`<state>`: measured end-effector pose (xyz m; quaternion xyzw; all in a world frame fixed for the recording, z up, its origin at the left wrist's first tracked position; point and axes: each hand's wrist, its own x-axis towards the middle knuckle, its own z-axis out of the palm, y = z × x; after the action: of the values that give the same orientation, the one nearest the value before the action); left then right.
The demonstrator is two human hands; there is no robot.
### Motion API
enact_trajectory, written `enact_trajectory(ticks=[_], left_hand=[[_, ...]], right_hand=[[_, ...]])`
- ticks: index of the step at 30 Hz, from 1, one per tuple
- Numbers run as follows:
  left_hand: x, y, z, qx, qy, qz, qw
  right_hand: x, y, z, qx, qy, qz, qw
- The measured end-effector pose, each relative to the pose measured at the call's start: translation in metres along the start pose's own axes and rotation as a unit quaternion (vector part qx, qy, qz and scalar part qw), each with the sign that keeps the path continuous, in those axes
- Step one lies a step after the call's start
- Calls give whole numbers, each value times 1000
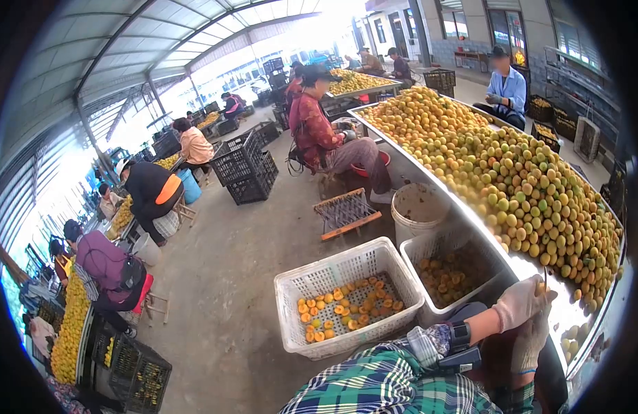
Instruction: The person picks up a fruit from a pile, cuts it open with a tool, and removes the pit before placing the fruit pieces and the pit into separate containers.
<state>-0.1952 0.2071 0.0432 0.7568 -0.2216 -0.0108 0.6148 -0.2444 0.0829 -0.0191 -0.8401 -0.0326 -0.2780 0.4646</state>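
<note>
My left hand (519,304), in a pale work glove, is closed at the near edge of the sorting table, fingertips pinched together. What looks like part of an apricot shows at its fingertips, and a thin dark blade-like tool (545,276) sticks up there. Just below it, my right hand (528,345), also gloved, is closed against the left one; what it grips is hidden. Whole yellow-green apricots (533,200) are heaped on the metal-edged table (464,210) beyond both hands. Opened apricot halves (360,303) lie in a white crate (298,338) left of my arm.
A second white crate (409,259) with darker fruit touches the table's side. Behind it stand a white bucket (421,203) and a low wooden-framed rack (346,214). A co-worker in red (315,131) sits farther along the table. Black crates (246,169) are stacked on the floor.
</note>
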Motion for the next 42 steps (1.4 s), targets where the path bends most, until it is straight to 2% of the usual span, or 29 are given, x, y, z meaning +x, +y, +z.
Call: enact_trajectory(ticks=[2, 3, 6, 8, 10, 11, 12, 14, 15, 16, 17, 18, 19, 20, 21, 24, 26, 27, 29, 31, 33, 34, 36, 38, 40, 42], left_hand=[[-5, 7, -7, 75, 6, 30, 997], [-10, 18, -13, 64, -2, 10, 998], [-18, 32, -25, 10, -26, 46, 999], [-15, 19, -10, 29, -5, 66, 997], [-14, 13, 0, -257, 42, 85, 962], [-16, 4, -2, -193, 24, 66, 979], [-18, 5, -7, -193, 21, 60, 979], [-19, 2, -12, -104, -85, 32, 990], [-21, 3, -14, -105, -91, 24, 990], [-23, 4, -12, -47, -87, 46, 994], [-25, 7, -9, 11, -82, 68, 994], [-26, 11, -7, 68, -79, 90, 990], [-27, 18, -7, 41, -99, 53, 993], [-25, 15, -5, 39, -139, 40, 989], [-21, 12, -3, 67, -145, 39, 986], [-6, -6, 2, 124, -164, 36, 978], [4, -23, 4, 157, -179, 33, 971], [6, -33, 5, 137, -153, 58, 977], [12, -52, 8, 101, -118, 91, 984], [18, -53, 0, 86, -135, 75, 984], [23, -51, -9, 64, -164, 57, 983], [28, -57, -6, 63, -164, 55, 983], [31, -73, 1, 36, -156, 88, 983], [35, -79, 7, 24, -166, 80, 983], [35, -81, 13, -2, -128, 119, 985], [34, -84, 17, -3, -150, 119, 981]], right_hand=[[-2, -3, -1, -9, -2, -9, 1000], [-2, -5, -3, -3, -3, -15, 1000], [-2, -15, 1, 6, -6, -25, 1000], [-3, -18, 2, 9, -11, -26, 1000], [-8, -17, 3, 11, -16, -25, 999], [-10, -16, 4, 15, -16, -25, 999], [-15, -13, 3, 12, -17, -21, 1000], [-24, -8, 0, 9, -18, -4, 1000], [-29, -7, -5, -27, -22, 14, 999], [-33, -7, -10, -63, -28, 32, 997], [-28, -7, -12, -94, -40, 100, 990], [-30, 7, -12, -95, -44, 111, 988], [-30, 28, -11, 121, -10, 139, 983], [-31, 44, -10, 331, 28, 159, 930], [-27, 31, -24, -38, -25, 122, 991], [-18, 29, -18, -57, -16, 97, 994], [-12, 33, -12, -39, -44, 141, 988], [-9, 37, -9, -24, -68, 180, 981], [-5, 43, 2, 13, -67, 191, 979], [-2, 47, 9, 48, -65, 201, 976], [7, 46, 7, 54, -128, 228, 964], [13, 46, 5, 54, -129, 230, 963], [22, 43, 1, 13, -193, 255, 948], [25, 32, 1, 42, -156, 268, 950], [33, 29, -4, 22, -187, 254, 949], [40, 15, -9, 38, -204, 253, 945]])
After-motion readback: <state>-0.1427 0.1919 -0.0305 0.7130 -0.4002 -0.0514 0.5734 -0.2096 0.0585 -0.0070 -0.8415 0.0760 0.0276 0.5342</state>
